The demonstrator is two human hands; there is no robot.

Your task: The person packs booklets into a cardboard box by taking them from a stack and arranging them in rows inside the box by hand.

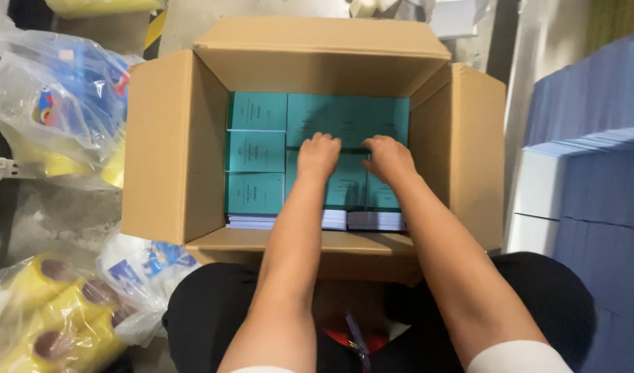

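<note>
An open brown corrugated cardboard box (166, 145) stands on the floor with all four flaps folded outward. Inside it lie stacks of teal-covered rectangular paper booklets (256, 152), packed flat in rows that fill the bottom; their covers are matte teal with faint dark print, and the white page edges show along the near side. The left hand (318, 155) and right hand (388, 156) are both down in the middle of the box, palms down with fingers curled, pressing on the top booklets on either side of a seam between two stacks; whether the fingers are closed round a booklet's edge cannot be told. To the left of the box sits a clear plastic bag holding blue and yellow items (58, 97), and at the lower left lie yellow rolls of film in clear wrap (51, 311). Tall stacks of blue-grey sheets (593, 103) rise on the right
</note>
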